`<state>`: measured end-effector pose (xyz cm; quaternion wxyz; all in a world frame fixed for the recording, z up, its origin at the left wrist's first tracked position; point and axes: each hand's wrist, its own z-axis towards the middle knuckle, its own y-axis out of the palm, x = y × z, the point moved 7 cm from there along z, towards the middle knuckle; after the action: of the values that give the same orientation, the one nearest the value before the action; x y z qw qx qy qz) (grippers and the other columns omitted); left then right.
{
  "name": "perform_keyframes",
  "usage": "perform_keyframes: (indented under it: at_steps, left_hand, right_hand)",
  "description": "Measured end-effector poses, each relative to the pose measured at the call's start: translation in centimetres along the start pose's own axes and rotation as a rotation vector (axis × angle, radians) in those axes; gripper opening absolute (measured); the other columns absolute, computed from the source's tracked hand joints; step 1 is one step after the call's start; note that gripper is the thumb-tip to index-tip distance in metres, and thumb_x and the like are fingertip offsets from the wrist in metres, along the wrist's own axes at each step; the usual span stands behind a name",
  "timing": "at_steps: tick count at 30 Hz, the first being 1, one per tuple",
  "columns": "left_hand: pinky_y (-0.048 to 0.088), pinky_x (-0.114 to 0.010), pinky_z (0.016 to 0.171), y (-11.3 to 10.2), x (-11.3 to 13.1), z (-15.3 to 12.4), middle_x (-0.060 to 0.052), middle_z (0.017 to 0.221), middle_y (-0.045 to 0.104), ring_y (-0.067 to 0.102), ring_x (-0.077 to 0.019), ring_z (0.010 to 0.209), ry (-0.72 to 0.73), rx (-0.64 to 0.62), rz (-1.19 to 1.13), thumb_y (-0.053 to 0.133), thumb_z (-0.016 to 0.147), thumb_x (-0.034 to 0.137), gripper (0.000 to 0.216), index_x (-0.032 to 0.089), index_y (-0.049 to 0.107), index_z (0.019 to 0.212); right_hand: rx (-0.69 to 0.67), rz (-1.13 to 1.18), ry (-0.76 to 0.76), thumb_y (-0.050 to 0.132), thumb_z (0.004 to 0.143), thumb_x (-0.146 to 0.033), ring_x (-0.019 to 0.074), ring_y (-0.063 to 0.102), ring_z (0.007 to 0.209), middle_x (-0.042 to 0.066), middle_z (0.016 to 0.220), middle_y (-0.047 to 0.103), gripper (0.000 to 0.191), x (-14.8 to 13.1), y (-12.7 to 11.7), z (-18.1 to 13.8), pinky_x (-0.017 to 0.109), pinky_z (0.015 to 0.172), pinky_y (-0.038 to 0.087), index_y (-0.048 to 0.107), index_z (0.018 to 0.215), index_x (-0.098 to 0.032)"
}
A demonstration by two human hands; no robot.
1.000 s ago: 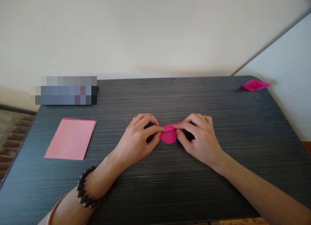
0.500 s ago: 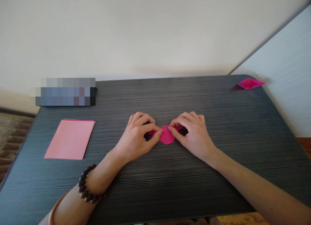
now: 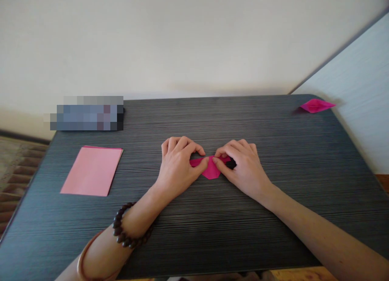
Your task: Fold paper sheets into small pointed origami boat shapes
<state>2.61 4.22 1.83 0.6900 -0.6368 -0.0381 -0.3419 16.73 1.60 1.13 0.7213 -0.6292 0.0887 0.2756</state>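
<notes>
A small folded piece of bright pink paper lies between my hands at the middle of the dark table, with narrow wings to both sides and a rounded flap toward me. My left hand holds its left side, thumb pressed on the paper near the centre, index fingertip curled just behind it and slightly apart from the thumb. My right hand pinches the right side between thumb and index finger. The undersides of the folds are hidden.
A stack of square pink paper sheets lies on the left of the table. Behind it is a blurred-out box-like object. A folded pink paper piece sits at the far right corner. A wall rises behind.
My left index finger has lifted away from the thumb, and the left hand has opened a little at the paper. The right hand keeps its pinch. The view has shifted slightly.
</notes>
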Motion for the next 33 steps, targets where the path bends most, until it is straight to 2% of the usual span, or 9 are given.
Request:
perform_keyframes:
  at_steps: [6,14,20,26,30,33]
  left_hand:
    - [0.031,-0.048,0.093,0.1,-0.2,0.0,-0.002,0.089,0.059,0.045,-0.0235,0.097,0.004,-0.064,-0.015,0.062,0.078,0.025,0.008,0.024,0.065,0.085]
    - [0.026,-0.048,0.103,-0.1,-0.8,0.0,0.0,0.091,0.057,0.044,-0.0205,0.099,0.04,-0.181,-0.06,0.056,0.078,0.017,0.019,0.026,0.066,0.091]
    - [0.014,-0.049,0.112,-0.2,-0.8,0.1,0.0,0.096,0.056,0.047,-0.0182,0.103,0.058,-0.317,-0.083,0.048,0.079,0.011,0.03,0.025,0.063,0.101]
    - [0.005,-0.052,0.114,-0.4,-1.0,0.0,-0.001,0.101,0.053,0.047,-0.0164,0.107,0.083,-0.413,-0.153,0.041,0.077,0.003,0.042,0.025,0.06,0.107]
    - [0.003,-0.051,0.115,-0.5,-1.1,-0.1,-0.001,0.101,0.053,0.047,-0.0147,0.107,0.103,-0.434,-0.209,0.037,0.073,-0.002,0.05,0.025,0.059,0.109]
    - [0.004,-0.051,0.115,-0.3,-1.2,0.0,0.0,0.1,0.054,0.048,-0.0146,0.106,0.104,-0.386,-0.189,0.036,0.072,-0.002,0.05,0.024,0.059,0.107]
  right_hand:
    - [-0.028,0.003,0.003,0.056,0.087,-0.031,0.0184,0.048,0.081,0.0,0.083,0.062,0.01,0.2,0.1,-0.1,0.034,0.073,0.028,0.061,0.083,-0.023]
    - [-0.042,0.01,0.014,0.056,0.087,-0.031,0.0183,0.048,0.082,0.0,0.083,0.061,0.009,0.2,0.0,-0.1,0.034,0.073,0.029,0.062,0.085,-0.024]
    - [-0.054,0.018,0.013,0.056,0.087,-0.031,0.0178,0.048,0.081,-0.001,0.083,0.06,0.01,0.1,0.0,-0.1,0.034,0.073,0.029,0.062,0.085,-0.024]
    - [-0.053,0.026,0.013,0.056,0.087,-0.03,0.0179,0.048,0.081,-0.001,0.082,0.061,0.009,0.2,-0.1,0.0,0.034,0.073,0.029,0.062,0.084,-0.024]
    - [-0.05,0.026,0.014,0.056,0.087,-0.03,0.0178,0.048,0.081,-0.001,0.082,0.061,0.009,0.2,-0.1,0.0,0.034,0.073,0.029,0.061,0.083,-0.024]
    - [-0.048,0.025,0.014,0.056,0.087,-0.03,0.0176,0.048,0.081,-0.001,0.082,0.061,0.009,0.3,0.0,-0.1,0.034,0.073,0.03,0.061,0.083,-0.024]
